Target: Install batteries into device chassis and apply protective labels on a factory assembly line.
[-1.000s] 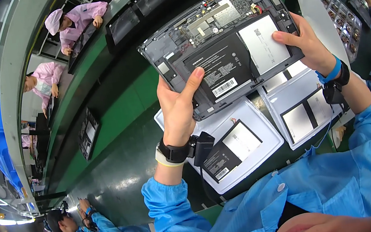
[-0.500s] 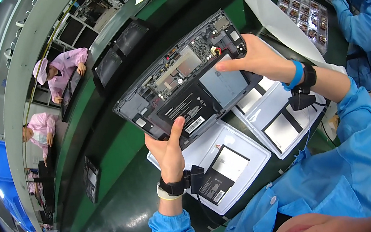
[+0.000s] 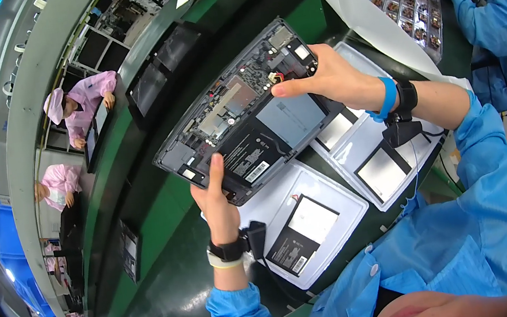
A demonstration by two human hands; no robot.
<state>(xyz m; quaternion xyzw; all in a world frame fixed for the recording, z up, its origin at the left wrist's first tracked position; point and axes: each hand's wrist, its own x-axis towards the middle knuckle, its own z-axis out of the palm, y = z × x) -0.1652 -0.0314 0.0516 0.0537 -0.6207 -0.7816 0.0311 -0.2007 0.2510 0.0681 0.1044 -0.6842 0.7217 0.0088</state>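
The person's two hands hold an opened tablet chassis [image 3: 238, 121] in the air, tilted so that its right end sits higher in view than its left; it hangs above the dark green counter [image 3: 180, 285] and partly covers two white trays; the left hand [image 3: 218, 209] is closed around the lower left corner, its thumb upright on the inner face beside the battery's black half [image 3: 244, 160], its other fingers mostly hidden; the right hand [image 3: 340, 81] grips the right end, its thumb stretched across the inner face near the top of the battery's silver half [image 3: 293, 117] and a small bundle of wires, its remaining fingers hidden behind; a circuit board [image 3: 238, 96] runs along the chassis's far side; below, the left-hand tray [image 3: 345, 213] carries a black-and-silver battery pack [image 3: 303, 232]; the right-hand tray [image 3: 341, 158] just beside it bears further silver packs [image 3: 385, 172]; a clear compartment tray [image 3: 408, 16] of small parts lies to the upper right, near a co-worker in blue [image 3: 494, 27]; across the line, two co-workers in pink [image 3: 87, 104] sit at work.
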